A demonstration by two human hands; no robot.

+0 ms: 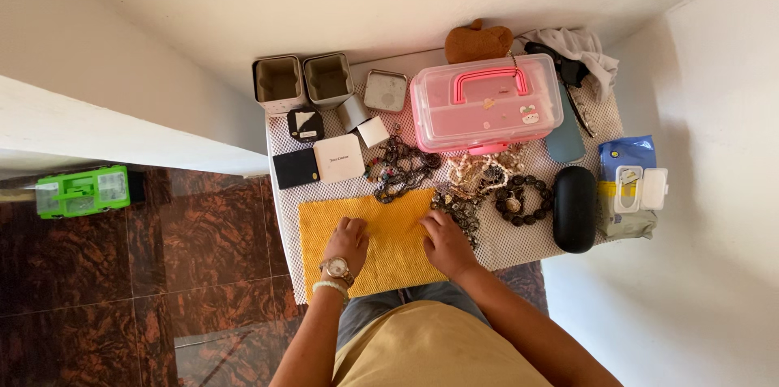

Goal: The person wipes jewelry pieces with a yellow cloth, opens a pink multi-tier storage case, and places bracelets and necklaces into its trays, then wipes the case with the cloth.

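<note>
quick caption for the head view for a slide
Both hands, left hand and right hand, press flat on a yellow mat beside tangled bead jewellery and a pink case.

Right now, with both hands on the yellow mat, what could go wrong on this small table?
1. The right hand lies against the tangled pile of bead jewellery; pulling the yellow mat could drag and tangle it further.
2. The black glasses case and the wipes packet sit near the table's right edge and might slide off if pushed.
</note>
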